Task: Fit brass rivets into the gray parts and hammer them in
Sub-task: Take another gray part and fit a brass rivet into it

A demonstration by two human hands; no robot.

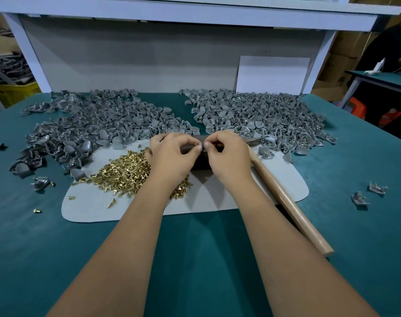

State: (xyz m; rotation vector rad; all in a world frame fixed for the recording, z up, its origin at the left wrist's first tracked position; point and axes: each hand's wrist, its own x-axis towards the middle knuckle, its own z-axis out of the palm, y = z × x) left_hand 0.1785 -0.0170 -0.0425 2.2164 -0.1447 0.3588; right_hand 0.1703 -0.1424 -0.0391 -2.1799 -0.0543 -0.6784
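Rivet (201, 145) (tiny) | pinched between fingers of both hands, fingertips touching

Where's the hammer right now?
In the head view the hammer lies untouched on the right, its wooden handle running diagonally from beside the right hand toward the near edge, across the gray mat.

One view only, worn on the person's head, wide-angle, looking forward and down across the teal workbench (195, 259). It sits close: both forearms run up from the bottom edge to mid-frame. Edges bend with the lens. The white back panel (137, 56) and overhead shelf (195, 12) fill the top.
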